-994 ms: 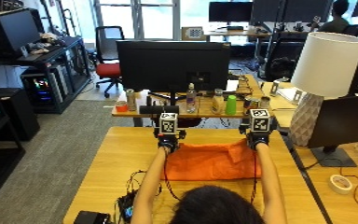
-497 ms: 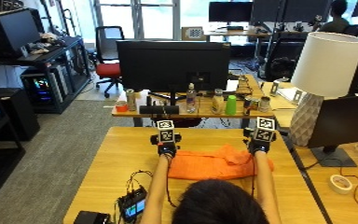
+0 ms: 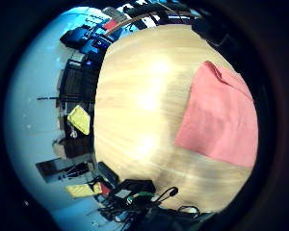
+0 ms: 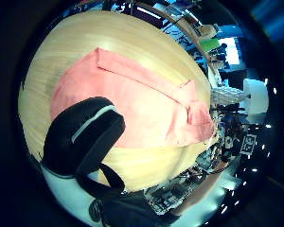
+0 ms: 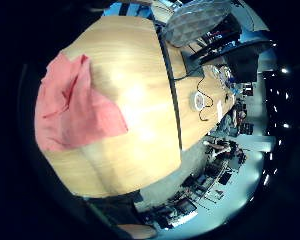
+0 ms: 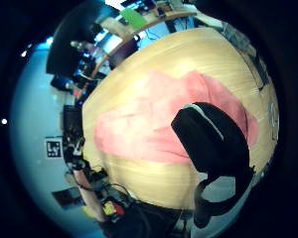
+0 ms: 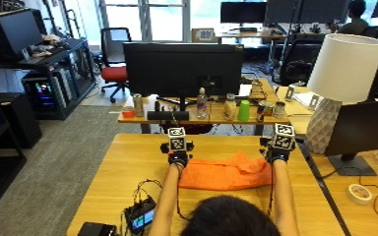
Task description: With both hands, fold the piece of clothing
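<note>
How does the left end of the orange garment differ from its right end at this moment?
The left end of the orange garment, below the left hand, lies flat with a straight edge. The right end, below the right hand, is bunched and raised in folds. Both ends rest on the wooden table.

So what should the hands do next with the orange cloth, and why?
Probably lower both hands and pinch the far corners again. The orange cloth lies folded but bumpy on the table, and the left hand and right hand hover at its far edge, seemingly holding nothing.
</note>
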The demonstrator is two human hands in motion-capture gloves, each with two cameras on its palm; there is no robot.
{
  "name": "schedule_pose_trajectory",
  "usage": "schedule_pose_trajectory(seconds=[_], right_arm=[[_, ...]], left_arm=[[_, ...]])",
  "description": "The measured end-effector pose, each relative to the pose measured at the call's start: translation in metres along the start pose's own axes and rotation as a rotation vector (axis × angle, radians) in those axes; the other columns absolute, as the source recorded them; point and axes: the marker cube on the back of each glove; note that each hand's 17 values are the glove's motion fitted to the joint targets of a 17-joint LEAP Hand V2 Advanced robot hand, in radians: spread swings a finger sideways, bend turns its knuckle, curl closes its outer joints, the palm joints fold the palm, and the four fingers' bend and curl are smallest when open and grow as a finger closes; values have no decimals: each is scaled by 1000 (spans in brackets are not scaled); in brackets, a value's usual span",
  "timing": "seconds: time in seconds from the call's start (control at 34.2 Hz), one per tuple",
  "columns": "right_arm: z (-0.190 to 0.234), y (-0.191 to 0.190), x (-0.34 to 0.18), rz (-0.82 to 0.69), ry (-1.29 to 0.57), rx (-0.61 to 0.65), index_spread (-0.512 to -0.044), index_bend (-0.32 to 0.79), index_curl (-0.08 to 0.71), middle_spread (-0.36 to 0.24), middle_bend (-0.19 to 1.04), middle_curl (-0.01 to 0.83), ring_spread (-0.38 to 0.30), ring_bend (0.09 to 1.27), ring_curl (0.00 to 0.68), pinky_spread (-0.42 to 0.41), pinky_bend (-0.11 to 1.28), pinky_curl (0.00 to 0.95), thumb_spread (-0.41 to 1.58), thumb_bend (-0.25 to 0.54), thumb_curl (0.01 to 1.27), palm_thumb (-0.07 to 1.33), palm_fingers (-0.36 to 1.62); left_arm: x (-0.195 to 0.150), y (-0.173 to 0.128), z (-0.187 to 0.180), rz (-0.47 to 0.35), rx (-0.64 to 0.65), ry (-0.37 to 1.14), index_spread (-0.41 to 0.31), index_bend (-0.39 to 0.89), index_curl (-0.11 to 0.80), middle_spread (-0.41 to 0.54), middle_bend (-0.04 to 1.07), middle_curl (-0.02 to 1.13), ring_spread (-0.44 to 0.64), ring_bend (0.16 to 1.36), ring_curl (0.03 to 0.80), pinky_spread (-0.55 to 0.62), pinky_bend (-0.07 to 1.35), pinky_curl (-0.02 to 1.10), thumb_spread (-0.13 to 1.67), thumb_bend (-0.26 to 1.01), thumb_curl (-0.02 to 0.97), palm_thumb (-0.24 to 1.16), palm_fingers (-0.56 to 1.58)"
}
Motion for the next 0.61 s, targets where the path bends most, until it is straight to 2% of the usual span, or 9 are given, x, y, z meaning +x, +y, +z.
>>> schedule_pose_trajectory(seconds=[0.15, 0.23, 0.32, 0.47, 0.61], right_arm=[[9, 2, -3, 34, 15, -73, -400, 127, 297, -96, 185, 374, 53, 346, 337, 250, 494, 340, 1269, -18, 188, 609, 266], [14, 5, -3, 68, 37, -125, -401, 131, 291, -96, 187, 371, 56, 350, 337, 252, 486, 339, 1270, -16, 189, 605, 265], [16, 2, -7, 50, 18, -114, -402, 131, 286, -96, 191, 370, 55, 350, 336, 253, 482, 339, 1274, -16, 188, 599, 267], [19, 4, -9, 34, 4, -170, -402, 132, 278, -102, 188, 367, 55, 356, 336, 255, 476, 339, 1278, -14, 187, 594, 271], [12, 6, 2, 49, 9, -163, -402, 131, 271, -105, 192, 366, 50, 357, 335, 256, 470, 340, 1281, -14, 188, 589, 276]], left_arm=[[1, -5, 4, -11, 18, -14, -32, 118, 233, 179, 156, 303, 135, 733, 403, 223, 665, 384, 1131, -21, 191, 192, 83], [4, -1, 10, 3, -57, -6, -34, 122, 234, 183, 157, 298, 141, 739, 399, 231, 666, 381, 1130, -20, 195, 189, 77], [5, -1, 14, 14, -85, -5, -36, 120, 233, 181, 161, 294, 145, 746, 395, 234, 662, 378, 1129, -19, 199, 188, 74], [7, -8, 15, 7, -34, 1, -37, 122, 232, 178, 164, 290, 149, 754, 387, 243, 655, 371, 1128, -19, 204, 186, 73], [9, -1, 17, 5, -113, 1, -38, 121, 231, 178, 164, 286, 152, 763, 382, 244, 650, 366, 1128, -18, 209, 184, 74]])
